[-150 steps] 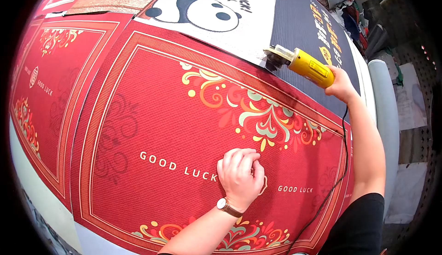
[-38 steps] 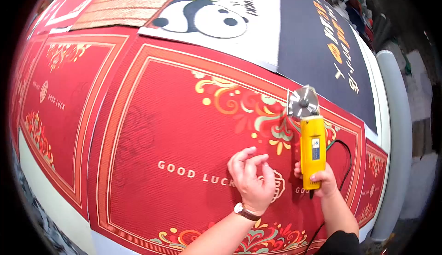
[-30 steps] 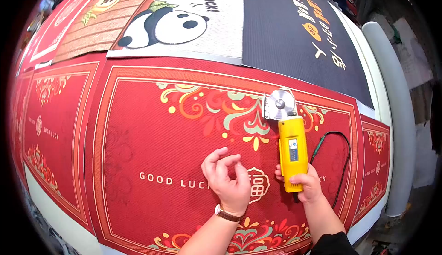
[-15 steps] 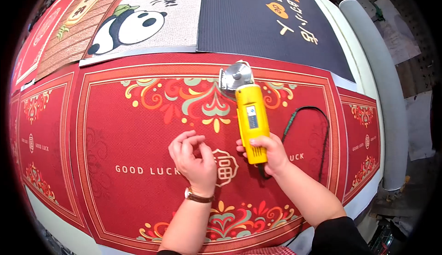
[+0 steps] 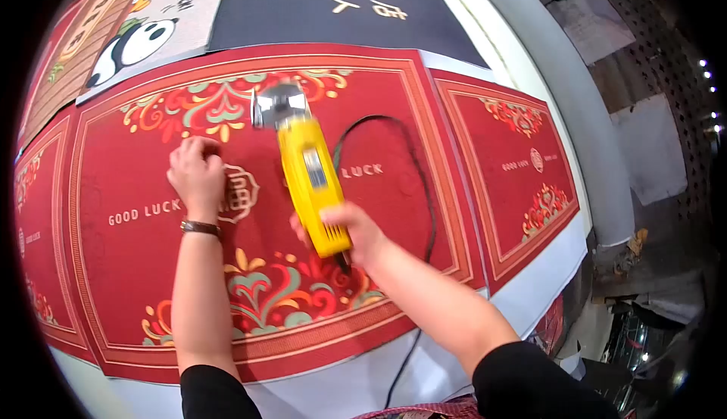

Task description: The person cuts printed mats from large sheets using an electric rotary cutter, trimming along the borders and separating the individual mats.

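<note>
My right hand [image 5: 342, 231] is wrapped round the lower body of a yellow electric cutter [image 5: 309, 169], whose round metal blade head [image 5: 280, 105] points away from me over the large red patterned mat [image 5: 151, 267]. A dark cord [image 5: 413, 154] runs from the cutter's base and loops across the mat. Left of the round emblem, my left hand [image 5: 198, 173] is over the mat with its fingers curled; whether anything is in them is hidden. A watch strap [image 5: 201, 227] circles the left wrist.
A second red mat [image 5: 496, 154] lies to the right. Beyond are a dark lettered mat [image 5: 303, 14], a panda mat [image 5: 144, 44] and a wood-pattern mat [image 5: 72, 56]. A long grey roll [image 5: 564, 101] borders the table's right side; sheets and clutter lie on the floor past it.
The view has swung right, bringing more of the right-hand red mat and floor into sight. My left hand's fingers have curled in more. The cutter has stayed in my right hand, its head turned up from the mats.
</note>
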### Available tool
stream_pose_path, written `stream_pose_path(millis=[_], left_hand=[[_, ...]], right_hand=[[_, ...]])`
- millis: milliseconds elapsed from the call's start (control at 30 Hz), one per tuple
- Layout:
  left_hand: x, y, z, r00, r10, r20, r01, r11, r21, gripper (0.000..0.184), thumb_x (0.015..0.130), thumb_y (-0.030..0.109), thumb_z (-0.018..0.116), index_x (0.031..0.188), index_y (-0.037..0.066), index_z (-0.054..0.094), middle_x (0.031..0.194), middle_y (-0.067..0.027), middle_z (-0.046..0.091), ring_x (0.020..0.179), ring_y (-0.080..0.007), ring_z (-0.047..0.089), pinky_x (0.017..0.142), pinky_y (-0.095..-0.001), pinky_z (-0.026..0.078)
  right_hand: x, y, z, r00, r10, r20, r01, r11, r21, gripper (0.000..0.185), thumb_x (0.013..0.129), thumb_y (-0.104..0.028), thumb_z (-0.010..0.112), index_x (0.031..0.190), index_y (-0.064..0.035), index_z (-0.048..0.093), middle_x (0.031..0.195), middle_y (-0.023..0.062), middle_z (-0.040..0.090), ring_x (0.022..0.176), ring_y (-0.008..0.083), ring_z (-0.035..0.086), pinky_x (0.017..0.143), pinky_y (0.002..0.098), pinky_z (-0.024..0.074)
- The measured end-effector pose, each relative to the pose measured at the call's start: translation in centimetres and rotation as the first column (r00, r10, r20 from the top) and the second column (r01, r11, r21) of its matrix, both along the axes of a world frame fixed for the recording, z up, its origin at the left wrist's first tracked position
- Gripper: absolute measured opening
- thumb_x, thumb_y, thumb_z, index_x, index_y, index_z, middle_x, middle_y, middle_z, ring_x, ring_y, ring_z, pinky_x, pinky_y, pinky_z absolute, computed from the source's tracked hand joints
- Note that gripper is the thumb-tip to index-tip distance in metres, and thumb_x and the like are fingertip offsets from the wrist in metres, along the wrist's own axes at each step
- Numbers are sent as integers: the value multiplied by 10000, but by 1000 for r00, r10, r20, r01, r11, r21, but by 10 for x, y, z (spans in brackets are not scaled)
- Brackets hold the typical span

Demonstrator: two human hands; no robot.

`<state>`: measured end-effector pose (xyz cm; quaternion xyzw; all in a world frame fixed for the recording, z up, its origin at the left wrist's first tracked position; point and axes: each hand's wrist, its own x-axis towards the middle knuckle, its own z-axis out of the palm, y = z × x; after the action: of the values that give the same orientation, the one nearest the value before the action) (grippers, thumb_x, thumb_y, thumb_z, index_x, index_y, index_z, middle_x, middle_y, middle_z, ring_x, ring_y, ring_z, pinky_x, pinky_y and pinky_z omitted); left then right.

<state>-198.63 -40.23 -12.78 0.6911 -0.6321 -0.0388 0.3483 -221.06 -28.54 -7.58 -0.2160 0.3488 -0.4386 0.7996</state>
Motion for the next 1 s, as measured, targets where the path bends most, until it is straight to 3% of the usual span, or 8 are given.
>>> stream_pose_path(millis=[167,267,367,433,567,867,900,1000], left_hand=[[0,1,4,995,-34,89,32,999,32,129,798,246,555,857,157,628,941,14,592,985,-221,533,815,-428,403],[16,19,-25,948,-251,195,245,968,53,330,840,273,557,1150,162,566,1267,-29,511,1228,-219,423,1011,-501,293],[-15,94,-2,944,-209,255,138,952,272,484,858,284,551,1310,148,443,1434,-32,362,1347,-209,289,1087,-516,166],[-35,152,-18,931,-181,318,141,979,145,472,854,269,557,1301,159,456,1432,-44,364,1340,-231,299,1077,-540,160],[-116,283,7,923,-252,290,180,951,251,515,826,257,581,1306,131,448,1439,-122,334,1352,-323,251,1078,-542,152],[-280,504,81,749,-641,167,304,557,773,715,835,439,553,1405,100,285,1488,-221,147,1382,-396,95,1038,-637,140],[-291,515,85,747,-641,176,303,564,768,715,835,439,553,1405,100,285,1488,-221,147,1382,-396,95,1038,-637,140],[-321,539,76,959,-248,141,85,720,689,795,835,476,545,1424,59,214,1471,-247,165,1375,-403,110,1045,-608,171]], right_hand=[[-96,184,58,996,86,9,-86,978,190,627,630,-226,769,1159,-9,511,995,130,612,829,206,617,759,313,501],[-143,299,83,999,-15,-37,27,943,331,589,641,-145,736,1167,-4,511,1006,125,617,854,213,622,785,325,505],[-176,398,110,979,-172,-107,202,883,424,554,655,-86,699,1169,0,509,1022,138,616,879,224,620,813,353,505],[-194,456,114,958,-284,-29,270,867,418,537,672,-68,674,1176,3,501,1028,151,612,896,226,616,822,362,506],[-216,535,137,879,-474,-44,444,784,433,505,697,-50,631,1174,31,485,1040,169,603,902,247,613,838,369,507],[-306,664,160,870,-493,-5,455,800,392,532,690,-26,605,1195,49,457,1055,207,597,962,287,613,895,428,489],[-320,675,166,870,-494,3,455,803,386,532,690,-26,605,1195,49,457,1055,207,597,962,287,613,895,428,489],[-366,705,194,842,-536,-64,525,787,325,556,676,-39,658,1192,34,465,1056,204,606,984,287,612,920,425,473]])
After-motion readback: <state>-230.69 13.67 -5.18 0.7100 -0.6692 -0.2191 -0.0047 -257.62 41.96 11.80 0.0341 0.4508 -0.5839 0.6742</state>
